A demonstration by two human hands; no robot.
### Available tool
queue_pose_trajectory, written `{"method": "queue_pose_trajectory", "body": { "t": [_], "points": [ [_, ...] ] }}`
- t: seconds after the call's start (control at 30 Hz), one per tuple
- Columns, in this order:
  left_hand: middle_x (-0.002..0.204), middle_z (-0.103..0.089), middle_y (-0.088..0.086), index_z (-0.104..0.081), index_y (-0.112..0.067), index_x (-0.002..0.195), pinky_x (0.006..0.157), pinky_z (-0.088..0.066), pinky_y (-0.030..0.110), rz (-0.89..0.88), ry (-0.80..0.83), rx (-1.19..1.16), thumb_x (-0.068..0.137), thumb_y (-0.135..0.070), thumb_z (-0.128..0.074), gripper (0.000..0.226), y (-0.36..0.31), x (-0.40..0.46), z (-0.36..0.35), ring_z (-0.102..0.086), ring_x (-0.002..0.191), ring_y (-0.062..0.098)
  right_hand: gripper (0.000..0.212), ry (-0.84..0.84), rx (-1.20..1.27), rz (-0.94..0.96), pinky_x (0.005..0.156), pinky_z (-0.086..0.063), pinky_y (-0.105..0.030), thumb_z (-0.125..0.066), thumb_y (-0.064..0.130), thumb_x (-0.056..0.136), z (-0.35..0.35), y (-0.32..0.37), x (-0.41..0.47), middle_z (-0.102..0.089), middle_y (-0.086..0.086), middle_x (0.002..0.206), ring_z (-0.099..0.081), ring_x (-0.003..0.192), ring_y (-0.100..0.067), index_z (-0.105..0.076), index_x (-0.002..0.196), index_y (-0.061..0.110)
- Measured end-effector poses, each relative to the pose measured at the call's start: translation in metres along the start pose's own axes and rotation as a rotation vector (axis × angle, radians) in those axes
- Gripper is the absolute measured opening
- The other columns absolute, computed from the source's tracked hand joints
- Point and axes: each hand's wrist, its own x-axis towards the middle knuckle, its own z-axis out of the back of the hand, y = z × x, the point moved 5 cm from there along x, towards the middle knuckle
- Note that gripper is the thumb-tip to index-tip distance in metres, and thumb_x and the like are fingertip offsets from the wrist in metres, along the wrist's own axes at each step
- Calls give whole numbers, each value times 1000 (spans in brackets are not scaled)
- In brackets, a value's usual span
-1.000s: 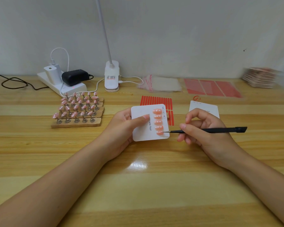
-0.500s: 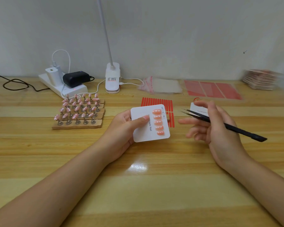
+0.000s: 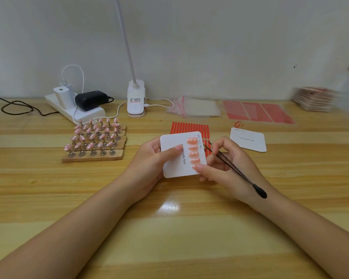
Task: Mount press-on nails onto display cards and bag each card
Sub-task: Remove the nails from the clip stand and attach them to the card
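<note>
A: The card (image 3: 175,158) sits just above the table, near the middle, gripped by the left hand (image 3: 149,164) with its thumb laid across the printed face. Five pink nails (image 3: 192,151) run in a column down its right side.

B: And the right hand (image 3: 226,164)?

A: It has the black tweezers (image 3: 236,170) tucked under curled fingers, tips pointing far-left, while one fingertip presses the lowest nail down (that looks like the step: seating it).

B: How to do it well?

A: Press straight down, I'd say, with the left thumb bracing the card so nothing slides sideways, and keep the tweezer tips off the other nails.

B: What can't you make out?

A: The lowest nail is mostly under that fingertip, so its alignment is unclear. The red strips (image 3: 189,127) are partly behind the card. The stack (image 3: 314,99) at far right is blurred. The rack (image 3: 95,139) of nails to the left is sharp enough.
</note>
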Motion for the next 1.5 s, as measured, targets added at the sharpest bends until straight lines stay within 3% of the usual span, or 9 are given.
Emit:
{"method": "queue_pose_trajectory", "body": {
  "t": [0.1,0.27,0.43,0.63,0.8,0.93,1.0,1.2,1.5],
  "points": [
    [95,-73,4,-61,-11,108,65,-57,26,1,3,28,87,-8,-57,22,1,-1,-1,-70,83,17,36,19,17,-10,63,-54,-29,-67,-7,76,-2,1,1,-57,5,56,-63,56,-12,-37,78,13],
    [93,-73,2,-61,-12,107,63,-57,25,-8,-24,29,87,-8,-57,21,0,0,-1,-70,82,15,34,10,38,-22,67,-54,-31,-67,-7,77,-3,1,1,-55,0,60,-63,60,-12,-38,80,12],
    [93,-73,3,-60,-10,110,63,-57,25,-5,9,23,87,-7,-57,23,0,-3,-2,-70,81,16,31,24,105,-39,63,-54,-20,-68,0,77,-1,0,1,-51,8,56,-63,64,-6,-40,81,12],
    [95,-73,1,-60,-14,106,66,-55,22,-36,31,82,87,-6,-56,21,1,-3,-5,-69,84,14,34,43,101,-15,55,-45,-10,-63,-11,78,-3,-1,2,-55,15,49,-57,53,4,-37,77,11],
    [93,-73,0,-61,-14,104,65,-55,21,-54,39,64,86,-7,-56,20,0,-4,-5,-69,83,13,32,14,111,-1,56,-46,-10,-65,-8,78,-2,0,2,-56,14,51,-60,56,3,-39,77,11],
    [94,-73,-1,-61,-15,105,63,-54,20,-51,58,66,85,-7,-57,21,0,-5,-7,-70,83,13,28,-48,66,-9,58,-51,-18,-69,10,79,-1,1,0,-54,9,53,-61,57,-1,-41,76,15],
    [95,-73,0,-61,-15,105,64,-54,20,-45,62,77,85,-7,-57,21,0,-5,-8,-69,84,13,28,-72,58,-12,57,-52,-21,-68,7,79,0,-1,0,-53,4,55,-62,58,-3,-42,74,15],
    [96,-73,-1,-62,-16,103,68,-55,21,-26,63,116,85,-8,-58,20,2,-5,-9,-69,86,14,31,-103,123,-20,51,-48,-15,-65,-4,79,2,-4,1,-52,10,49,-60,54,-2,-40,70,14],
    [91,-73,1,-65,-16,96,65,-55,22,17,99,136,84,-6,-60,16,1,-7,-9,-70,83,15,30,-147,114,13,54,-50,-19,-69,13,78,3,1,-2,-55,5,55,-62,59,-10,-40,70,15]
  ]
}}
